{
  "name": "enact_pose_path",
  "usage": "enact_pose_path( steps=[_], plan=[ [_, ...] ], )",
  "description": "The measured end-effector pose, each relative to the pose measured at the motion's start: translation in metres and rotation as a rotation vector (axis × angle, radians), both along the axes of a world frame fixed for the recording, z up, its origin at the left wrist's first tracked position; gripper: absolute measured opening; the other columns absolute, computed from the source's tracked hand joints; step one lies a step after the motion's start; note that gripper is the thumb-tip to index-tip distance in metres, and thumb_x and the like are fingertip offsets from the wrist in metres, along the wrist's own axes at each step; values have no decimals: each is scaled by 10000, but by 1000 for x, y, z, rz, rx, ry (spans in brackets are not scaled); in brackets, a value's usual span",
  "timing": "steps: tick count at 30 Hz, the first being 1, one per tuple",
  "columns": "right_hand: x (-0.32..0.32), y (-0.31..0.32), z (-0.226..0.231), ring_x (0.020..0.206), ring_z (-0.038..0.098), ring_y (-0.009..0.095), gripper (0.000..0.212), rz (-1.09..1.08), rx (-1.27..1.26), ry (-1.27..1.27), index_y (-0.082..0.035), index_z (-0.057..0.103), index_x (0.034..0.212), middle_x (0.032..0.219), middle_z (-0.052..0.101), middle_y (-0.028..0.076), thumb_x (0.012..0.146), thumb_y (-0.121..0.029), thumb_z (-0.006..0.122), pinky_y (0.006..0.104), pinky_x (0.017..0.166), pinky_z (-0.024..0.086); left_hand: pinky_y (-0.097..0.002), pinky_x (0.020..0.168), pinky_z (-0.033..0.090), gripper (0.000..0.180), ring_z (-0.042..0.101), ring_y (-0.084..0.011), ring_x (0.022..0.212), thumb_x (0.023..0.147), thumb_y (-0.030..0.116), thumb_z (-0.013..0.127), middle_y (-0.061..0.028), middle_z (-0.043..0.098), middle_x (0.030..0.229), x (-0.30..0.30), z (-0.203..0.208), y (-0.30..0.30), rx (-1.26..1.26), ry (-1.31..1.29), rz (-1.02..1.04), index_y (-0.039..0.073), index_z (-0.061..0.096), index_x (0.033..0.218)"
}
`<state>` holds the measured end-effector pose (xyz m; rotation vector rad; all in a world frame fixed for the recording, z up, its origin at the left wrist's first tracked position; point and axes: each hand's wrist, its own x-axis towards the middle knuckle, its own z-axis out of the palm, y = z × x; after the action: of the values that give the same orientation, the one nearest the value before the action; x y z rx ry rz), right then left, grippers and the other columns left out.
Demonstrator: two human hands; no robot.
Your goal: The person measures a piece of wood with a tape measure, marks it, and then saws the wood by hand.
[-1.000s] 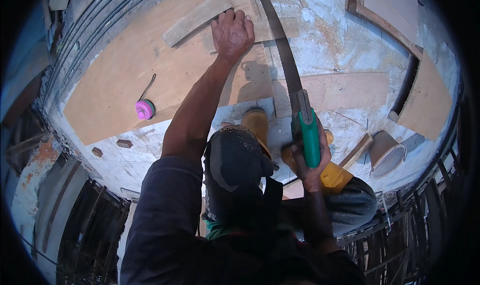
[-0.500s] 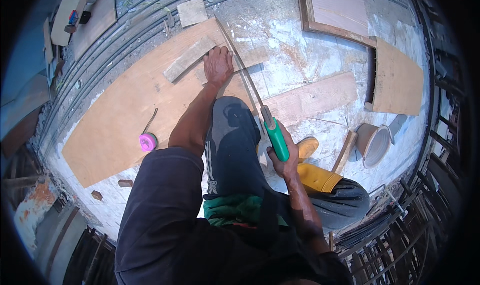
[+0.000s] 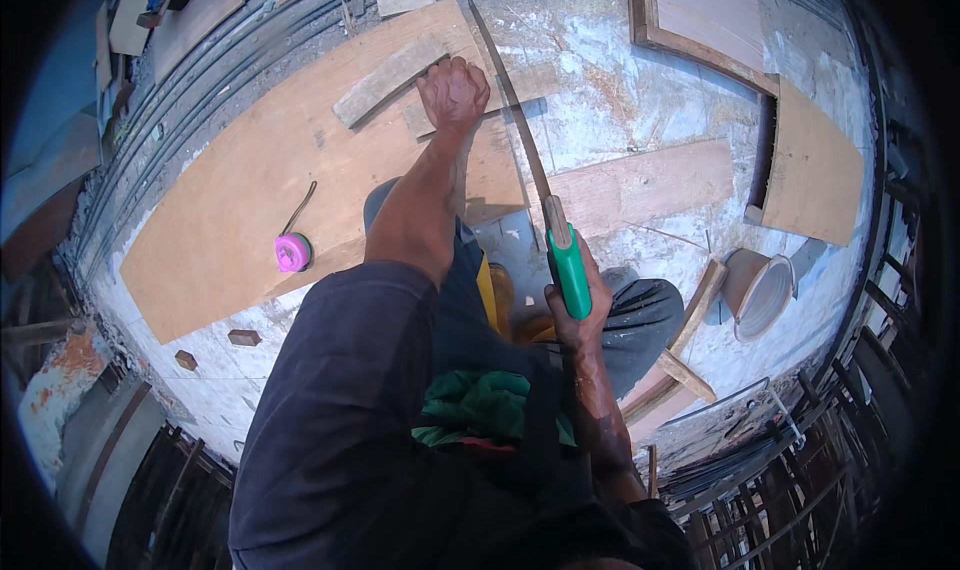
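My right hand (image 3: 592, 305) is wrapped round the green handle of a handsaw (image 3: 527, 135). The saw's long blade points away from me, beside the right edge of a large curved plywood sheet (image 3: 230, 190). My left hand (image 3: 455, 92) is closed, knuckles up, over the sheet's far right part. It sits at a narrow wooden strip (image 3: 525, 82) that crosses the sheet's edge; its fingers' undersides are hidden, so what they grip does not show. A short wooden batten (image 3: 385, 82) lies on the sheet just left of that hand. A pink tape measure (image 3: 293, 252) rests on the sheet nearer me.
A reddish board (image 3: 650, 182) lies on the floor to the right. Beyond it are a wooden frame (image 3: 700, 58), a curved panel (image 3: 815, 165) and a bucket (image 3: 762, 292) on its side. Joined wood pieces (image 3: 685, 370) lie near my right knee. Two small blocks (image 3: 244, 337) sit at left.
My left hand has gone from lying flat to closed. The saw has shifted right, its blade now apart from the sheet's edge. My legs have moved, baring the floor between them.
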<state>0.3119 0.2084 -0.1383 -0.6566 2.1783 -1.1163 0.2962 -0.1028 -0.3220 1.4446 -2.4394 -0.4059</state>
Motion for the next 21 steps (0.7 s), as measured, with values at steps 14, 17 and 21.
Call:
enact_pose_path(
  steps=[14, 17, 21],
  plan=[
    [-4, 14, 54, 895, 745, 307, 739, 56, 29, -7, 0, 518, 1419, 1113, 703, 241, 695, -5, 667, 369, 786, 570, -474, 919, 399, 473, 659, -360, 961, 873, 467, 553, -186, 717, 906, -5, 13, -4, 155, -75, 24, 22, 712, 896],
    [-8, 23, 58, 840, 742, 267, 740, 126, -10, 122, 12, 513, 1420, 1100, 714, 216, 695, -5, 662, 351, 771, 567, -481, 922, 397, 487, 656, -361, 963, 881, 472, 538, -192, 715, 903, -5, 11, -3, 117, -55, 28, 18, 709, 918],
    [-9, 37, 76, 827, 736, 249, 747, 112, 1, 48, 23, 507, 1424, 1133, 710, 208, 692, -8, 653, 328, 757, 563, -493, 918, 399, 493, 653, -363, 967, 886, 468, 520, -198, 712, 906, -3, 13, -3, 126, -66, -1, 14, 705, 940]
  ],
)
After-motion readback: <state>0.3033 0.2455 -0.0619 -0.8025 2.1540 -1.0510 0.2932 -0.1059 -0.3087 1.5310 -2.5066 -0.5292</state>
